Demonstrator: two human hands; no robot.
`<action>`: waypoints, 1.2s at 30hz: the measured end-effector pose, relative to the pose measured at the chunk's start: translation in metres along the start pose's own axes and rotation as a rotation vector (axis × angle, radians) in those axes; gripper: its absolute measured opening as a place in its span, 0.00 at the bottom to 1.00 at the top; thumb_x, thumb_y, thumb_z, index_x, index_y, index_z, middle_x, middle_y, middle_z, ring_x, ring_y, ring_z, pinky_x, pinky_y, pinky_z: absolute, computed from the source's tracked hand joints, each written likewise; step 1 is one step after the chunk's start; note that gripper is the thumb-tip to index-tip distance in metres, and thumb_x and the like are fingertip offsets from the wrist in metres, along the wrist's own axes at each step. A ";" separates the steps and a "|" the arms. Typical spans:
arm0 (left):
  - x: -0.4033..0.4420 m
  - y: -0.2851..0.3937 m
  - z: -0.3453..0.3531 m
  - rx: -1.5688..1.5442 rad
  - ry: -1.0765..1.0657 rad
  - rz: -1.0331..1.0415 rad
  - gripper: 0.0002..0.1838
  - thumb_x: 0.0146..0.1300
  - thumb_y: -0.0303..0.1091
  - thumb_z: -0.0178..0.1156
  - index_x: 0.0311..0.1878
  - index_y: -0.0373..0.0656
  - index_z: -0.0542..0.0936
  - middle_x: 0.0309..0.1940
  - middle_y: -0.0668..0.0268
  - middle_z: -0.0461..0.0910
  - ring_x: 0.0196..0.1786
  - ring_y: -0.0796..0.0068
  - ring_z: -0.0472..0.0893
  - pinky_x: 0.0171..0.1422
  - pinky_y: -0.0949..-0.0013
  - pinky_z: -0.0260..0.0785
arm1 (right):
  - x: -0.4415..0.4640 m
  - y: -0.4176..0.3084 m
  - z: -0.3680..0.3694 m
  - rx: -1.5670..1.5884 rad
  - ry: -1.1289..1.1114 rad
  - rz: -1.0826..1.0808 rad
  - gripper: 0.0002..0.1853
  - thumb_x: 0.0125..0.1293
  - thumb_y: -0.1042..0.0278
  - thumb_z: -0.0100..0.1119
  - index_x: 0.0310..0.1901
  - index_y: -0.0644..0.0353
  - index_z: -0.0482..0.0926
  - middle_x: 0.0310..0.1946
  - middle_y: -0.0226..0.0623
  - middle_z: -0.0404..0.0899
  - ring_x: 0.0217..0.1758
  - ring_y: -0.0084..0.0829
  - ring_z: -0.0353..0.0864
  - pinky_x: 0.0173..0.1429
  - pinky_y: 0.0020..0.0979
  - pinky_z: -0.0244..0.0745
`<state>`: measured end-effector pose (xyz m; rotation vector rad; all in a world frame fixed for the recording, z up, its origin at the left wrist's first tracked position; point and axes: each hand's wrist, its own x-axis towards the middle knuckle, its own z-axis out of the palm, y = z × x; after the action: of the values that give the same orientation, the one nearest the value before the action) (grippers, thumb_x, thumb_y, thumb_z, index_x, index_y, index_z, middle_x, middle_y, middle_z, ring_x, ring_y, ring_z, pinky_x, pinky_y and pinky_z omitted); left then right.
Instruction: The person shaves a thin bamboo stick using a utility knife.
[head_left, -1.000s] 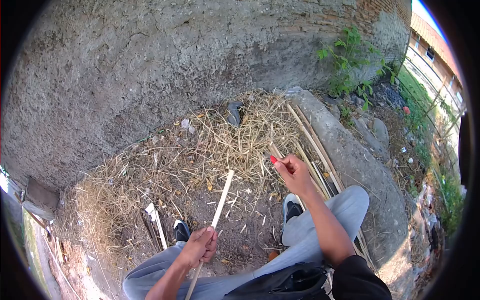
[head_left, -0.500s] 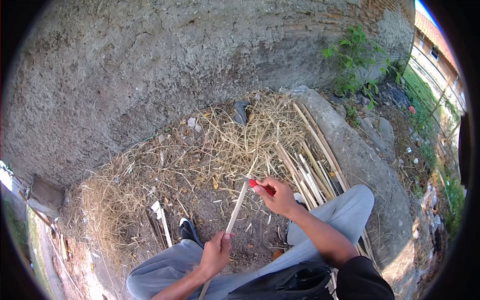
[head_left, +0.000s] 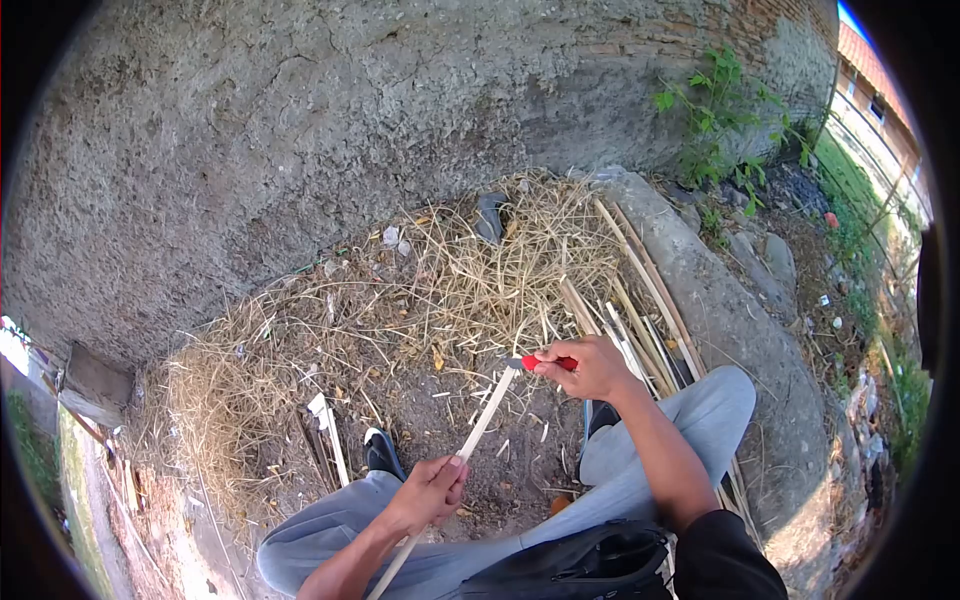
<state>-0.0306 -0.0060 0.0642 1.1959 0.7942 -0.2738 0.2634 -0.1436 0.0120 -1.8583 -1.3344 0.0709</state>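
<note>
My left hand [head_left: 430, 490] is closed around a long pale strip of wood or bamboo [head_left: 487, 413], which slants up and away from my lap. In my right hand [head_left: 590, 368] is a knife [head_left: 532, 363] with a red handle, my fingers wrapped round it. Its short grey blade points left and lies at the strip's upper end. Whether the edge is cutting into the strip cannot be made out. Below the strip are my legs in grey trousers [head_left: 690, 425] and a black bag [head_left: 590, 560] on my lap.
Long wooden strips [head_left: 640, 260] lie to the right along a stone ledge [head_left: 740, 340]. Dry shavings [head_left: 480, 270] cover the ground towards a rough wall [head_left: 350, 130]. A grey shoe-like object [head_left: 488, 217] lies among them. A green plant [head_left: 720, 120] grows at the wall's right.
My right hand and the knife have moved a little to the right. The strip's upper end has shifted right as well, and the view has turned slightly.
</note>
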 end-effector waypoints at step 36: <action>0.018 -0.013 -0.005 -0.142 0.072 -0.024 0.16 0.81 0.47 0.44 0.40 0.47 0.69 0.20 0.77 0.59 0.19 0.87 0.55 0.18 0.78 0.48 | -0.009 -0.022 0.059 0.217 0.157 0.176 0.14 0.69 0.55 0.65 0.38 0.57 0.78 0.25 0.41 0.84 0.23 0.44 0.84 0.27 0.37 0.75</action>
<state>-0.0277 -0.0026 0.0419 1.0674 0.8764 -0.1916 0.2143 -0.1146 -0.0162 -1.7539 -1.0135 0.1519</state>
